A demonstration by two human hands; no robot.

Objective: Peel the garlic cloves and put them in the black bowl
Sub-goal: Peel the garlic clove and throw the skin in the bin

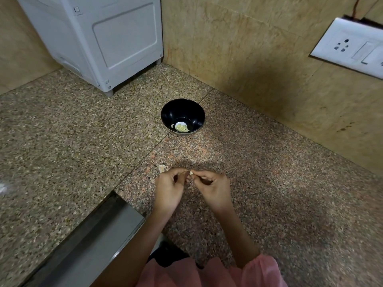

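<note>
A small garlic clove is pinched between the fingertips of my left hand and my right hand, just above the speckled granite counter. Both hands touch it, fingers curled in. The black bowl stands on the counter beyond my hands, toward the wall corner. Pale peeled cloves lie at its bottom. A loose bit of garlic or skin rests on the counter just left of my left hand.
A grey-white appliance stands at the back left on short feet. Tan tiled walls close the corner; a white socket plate is on the right wall. A steel sink edge runs at the lower left.
</note>
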